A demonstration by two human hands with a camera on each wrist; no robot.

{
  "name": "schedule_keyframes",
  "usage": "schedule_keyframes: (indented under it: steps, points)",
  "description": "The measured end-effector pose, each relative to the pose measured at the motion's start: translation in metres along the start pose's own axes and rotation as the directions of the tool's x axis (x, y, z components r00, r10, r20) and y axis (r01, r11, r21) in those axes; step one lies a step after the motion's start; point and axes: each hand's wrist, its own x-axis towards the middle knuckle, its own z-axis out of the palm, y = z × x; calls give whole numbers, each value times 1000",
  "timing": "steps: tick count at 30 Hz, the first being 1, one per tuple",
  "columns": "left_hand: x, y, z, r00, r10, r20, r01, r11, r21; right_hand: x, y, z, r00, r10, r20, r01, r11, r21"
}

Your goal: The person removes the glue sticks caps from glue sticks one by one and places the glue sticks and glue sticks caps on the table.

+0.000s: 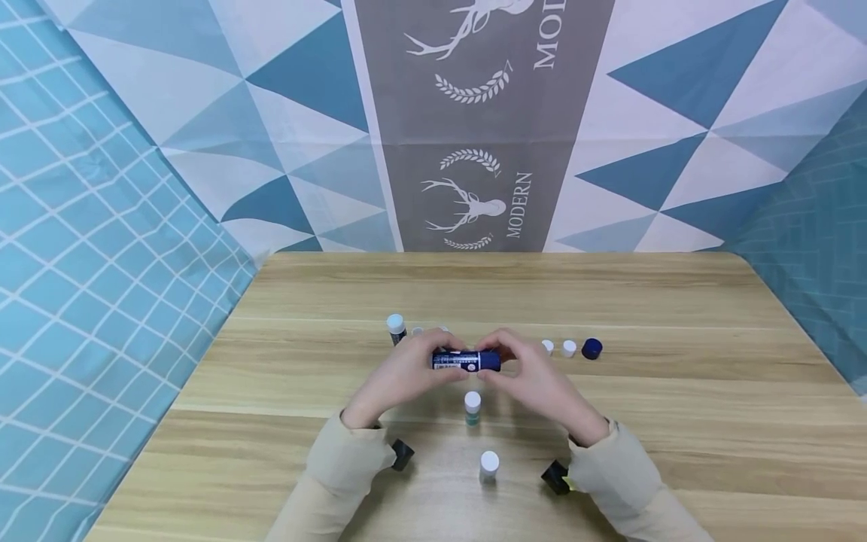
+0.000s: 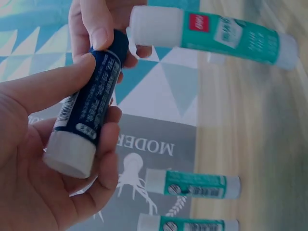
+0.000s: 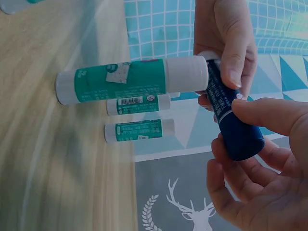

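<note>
Both hands hold a dark blue glue stick (image 1: 454, 361) level above the table. My left hand (image 1: 409, 369) curls round its labelled body, and the white base (image 2: 70, 154) shows at the palm side in the left wrist view. At the other end, my right hand (image 1: 531, 373) pinches the dark blue cap (image 3: 243, 139) between thumb and fingers. The cap sits on the body. Just below the hands in the head view, a green glue stick (image 1: 472, 407) with a white cap stands upright. Nearer the front stands another white-capped stick (image 1: 489, 467).
Right of the hands lie two small white caps, one of them a white cap (image 1: 569, 348), and a dark blue cap (image 1: 592, 348). A white-topped dark stick (image 1: 396, 327) stands behind my left hand, with more white tops partly hidden beside it. Patterned cloth (image 1: 474, 128) hangs behind the wooden table (image 1: 677, 421).
</note>
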Motion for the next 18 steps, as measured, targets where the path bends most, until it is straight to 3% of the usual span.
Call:
schedule_keyframes:
  steps: [9, 18]
  points:
    - [8, 14, -4, 998, -40, -38, 39, 999, -30, 5, -3, -11, 996, -47, -77, 50, 998, 35]
    - [7, 18, -6, 995, -21, -102, 21, 1000, -3, 7, -2, -14, 997, 19, -79, -10, 994, 106]
